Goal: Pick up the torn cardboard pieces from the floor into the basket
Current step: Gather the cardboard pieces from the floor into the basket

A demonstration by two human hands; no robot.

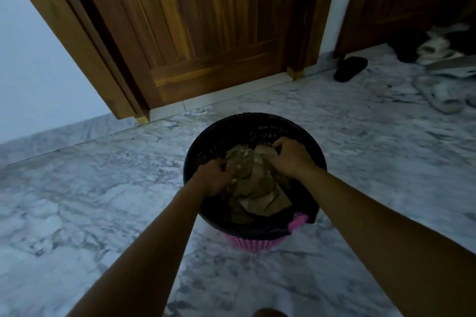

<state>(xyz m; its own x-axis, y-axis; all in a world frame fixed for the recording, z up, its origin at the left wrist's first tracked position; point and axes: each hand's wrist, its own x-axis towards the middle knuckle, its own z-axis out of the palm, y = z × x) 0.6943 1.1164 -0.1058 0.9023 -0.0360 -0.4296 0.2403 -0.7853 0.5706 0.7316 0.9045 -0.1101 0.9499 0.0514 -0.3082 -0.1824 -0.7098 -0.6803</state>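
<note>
Hands clutching torn brown cardboard pieces over a round pink plastic basket with a black liner.

Left hand and right hand, forearms outstretched, fingers curled closed on the pieces inside the rim; the basket stands on grey marbled floor near a wooden door.

Both arms outstretched — left hand and right hand (knuckles up) curled closed.

— What is the person wearing on the arms?
— Nothing: both forearms are bare up to the frame edge, no sleeves, watch or rings on the left hand or the right hand.
</note>
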